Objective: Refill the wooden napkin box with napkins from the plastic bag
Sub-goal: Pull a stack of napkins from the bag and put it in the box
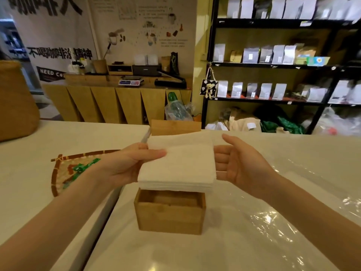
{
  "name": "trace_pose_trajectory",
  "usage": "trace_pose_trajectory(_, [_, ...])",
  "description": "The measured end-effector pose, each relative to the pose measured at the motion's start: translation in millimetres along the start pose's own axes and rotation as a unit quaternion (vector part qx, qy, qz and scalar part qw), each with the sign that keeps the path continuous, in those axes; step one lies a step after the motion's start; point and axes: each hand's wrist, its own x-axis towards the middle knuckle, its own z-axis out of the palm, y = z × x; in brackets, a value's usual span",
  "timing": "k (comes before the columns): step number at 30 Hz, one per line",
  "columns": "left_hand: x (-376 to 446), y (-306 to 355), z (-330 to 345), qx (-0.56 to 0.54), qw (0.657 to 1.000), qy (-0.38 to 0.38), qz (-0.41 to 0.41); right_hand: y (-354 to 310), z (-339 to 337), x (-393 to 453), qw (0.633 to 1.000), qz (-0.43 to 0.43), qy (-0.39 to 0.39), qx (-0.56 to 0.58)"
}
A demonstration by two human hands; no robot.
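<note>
Lying across the white counter [35, 173], clear plastic bag [283, 192] at its right side | wooden napkin box [170, 216] open, mid-counter | napkin stack [177, 169] held just above box | left hand [125, 165] pinching stack's left edge | right hand [240, 165] open, fingers against its right edge

Large white banner [56, 26], far left wall: black Chinese characters "不喝咖啡没精神", one character partly hidden; bigger characters above are cut off by the frame edge.

Black pennant [49, 74] below the banner: white capitals "NEED CO", remainder hidden.

Illustrated poster [148, 22], far centre wall: small print, too fine to read.

Shelf pouches [277, 54], far right: labels illegible.
</note>
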Motion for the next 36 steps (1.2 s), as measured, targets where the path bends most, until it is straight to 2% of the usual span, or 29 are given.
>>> trace_pose_trajectory(3, [4.0,0.0,-1.2,0.015,1.0,0.005,-0.02,-2.4,5.6,-3.7,0.996,0.058,-0.047,-0.041])
trace_pose_trajectory(5, [5.2,-0.6,-3.0,0.052,0.998,0.02,-0.023,-1.3,8.4,-0.7,0.993,0.041,-0.062,-0.093])
trace_pose_trajectory(7, [4.0,0.2,-6.2,0.091,0.995,0.031,-0.019,0.1,11.4,5.4,0.986,0.021,-0.052,-0.156])
trace_pose_trajectory(12, [-0.8,4.3,-17.1,0.18,0.98,0.086,-0.004,0.7,19.0,17.1,0.967,0.043,-0.034,-0.248])
trace_pose_trajectory(18, [-1.4,5.4,-21.7,0.317,0.939,0.129,0.024,-8.6,21.5,18.6,0.947,0.023,-0.018,-0.319])
trace_pose_trajectory(27, [-1.7,5.3,-11.7,0.46,0.873,0.156,0.049,-3.8,19.7,21.3,0.838,-0.064,0.049,-0.54])
trace_pose_trajectory(31, [0.8,1.7,-10.6,0.544,0.816,0.186,0.064,3.7,18.7,21.7,0.792,-0.086,0.049,-0.602])
trace_pose_trajectory(36, [0.8,-2.7,-7.1,0.607,0.758,0.228,0.07,4.3,25.1,19.2,0.753,-0.094,0.065,-0.648])
